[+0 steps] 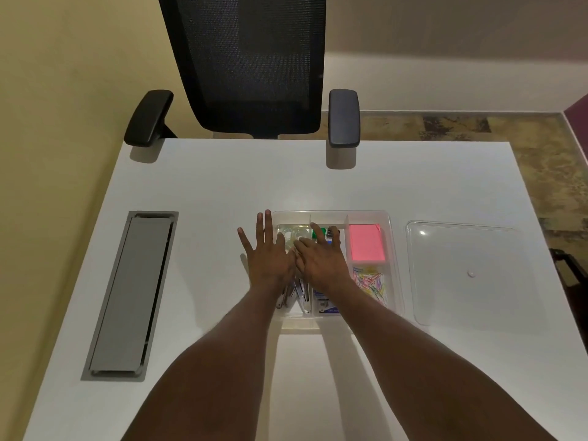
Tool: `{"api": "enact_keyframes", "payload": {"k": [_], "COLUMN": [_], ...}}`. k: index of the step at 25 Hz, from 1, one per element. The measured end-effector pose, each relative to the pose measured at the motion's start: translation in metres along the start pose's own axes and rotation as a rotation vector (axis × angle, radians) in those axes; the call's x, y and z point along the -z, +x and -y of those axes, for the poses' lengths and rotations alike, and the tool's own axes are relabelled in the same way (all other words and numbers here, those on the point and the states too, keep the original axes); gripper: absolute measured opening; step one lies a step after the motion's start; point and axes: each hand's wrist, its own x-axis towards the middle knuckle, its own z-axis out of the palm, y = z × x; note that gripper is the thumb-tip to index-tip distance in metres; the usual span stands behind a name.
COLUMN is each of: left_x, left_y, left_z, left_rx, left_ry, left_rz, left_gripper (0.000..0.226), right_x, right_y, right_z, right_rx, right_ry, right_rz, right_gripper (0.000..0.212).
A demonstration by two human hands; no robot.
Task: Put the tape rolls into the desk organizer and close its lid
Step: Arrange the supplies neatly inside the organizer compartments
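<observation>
A clear plastic desk organizer [393, 249] stands open on the white desk. Clear tape rolls [294, 234] lie in its far left compartment. My left hand [266, 253] is spread flat over the organizer's left edge, fingers apart, holding nothing. My right hand [318, 254] lies over the middle compartments, its fingers spread and reaching toward the tape rolls; whether it touches them I cannot tell. The clear lid [461, 272] lies flat on the desk to the right of the organizer, apart from it.
The organizer also holds a pink sticky-note pad [366, 241], coloured paper clips [370, 283] and staples. A grey cable hatch [132, 294] is set into the desk at left. A black office chair [251, 65] stands behind the desk's far edge.
</observation>
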Motion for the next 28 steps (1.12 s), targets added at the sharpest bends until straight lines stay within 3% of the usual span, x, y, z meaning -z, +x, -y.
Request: {"api": "enact_keyframes", "payload": {"k": [8,16,20,28], "left_x": [0.008,0.007,0.007,0.011], "left_y": [0.010,0.010,0.015,0.018], "left_z": [-0.006,-0.013,-0.019,-0.020], "left_rx": [0.056,0.110,0.116,0.102], "left_ry": [-0.105,-0.166,-0.180,-0.210], "left_rz": [0.099,0.089,0.097,0.100], "left_gripper": [0.052,0.040,0.039,0.045], "right_x": [-0.001,-0.005,-0.002,-0.007], "right_y": [0.003,0.001,0.001,-0.003], "right_z": [0.002,-0.003,-0.005,-0.006], "right_rx": [-0.057,-0.059,-0.034,-0.045], "right_ry": [0.041,-0.004,-0.004,-0.001], "right_rz": [0.001,-0.083,-0.055,-0.035], "right_gripper": [0.047,0.043,0.054,0.045]}}
